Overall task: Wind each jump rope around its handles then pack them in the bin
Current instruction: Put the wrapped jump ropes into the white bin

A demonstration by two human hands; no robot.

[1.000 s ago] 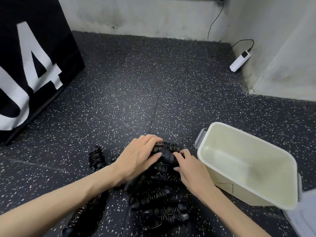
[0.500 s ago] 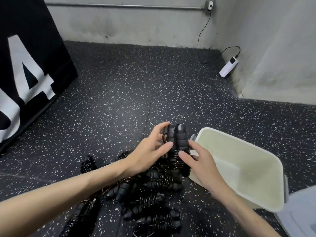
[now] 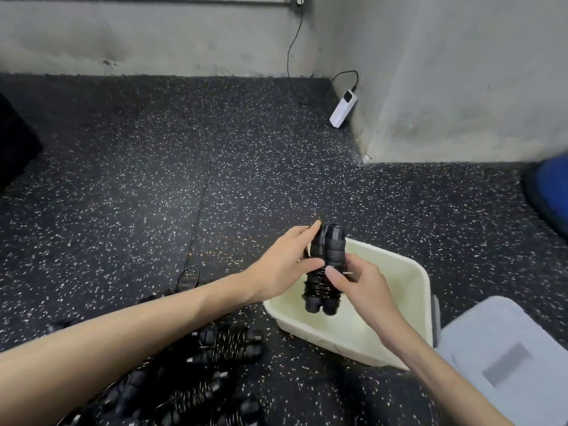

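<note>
A wound black jump rope [image 3: 326, 265], its two handles side by side and cord wrapped round their middle, stands upright in the air over the cream bin [image 3: 408, 305]. My left hand [image 3: 285, 265] grips its left side, fingertips up at the handle tops. My right hand [image 3: 359, 284] pinches its right side near the cord. The bin looks empty inside. Several other wound black ropes [image 3: 215, 358] lie in a heap on the floor at the lower left, under my left forearm.
A grey bin lid [image 3: 504, 358] lies on the floor right of the bin. A white power bank [image 3: 343, 109] on a cable rests in the wall corner. A blue object [image 3: 553, 195] sits at the right edge, a black panel [image 3: 15, 149] at the left.
Both hands lifted one wound rope off the heap, turned it upright and carried it right, over the bin. The camera view swung right as well.
</note>
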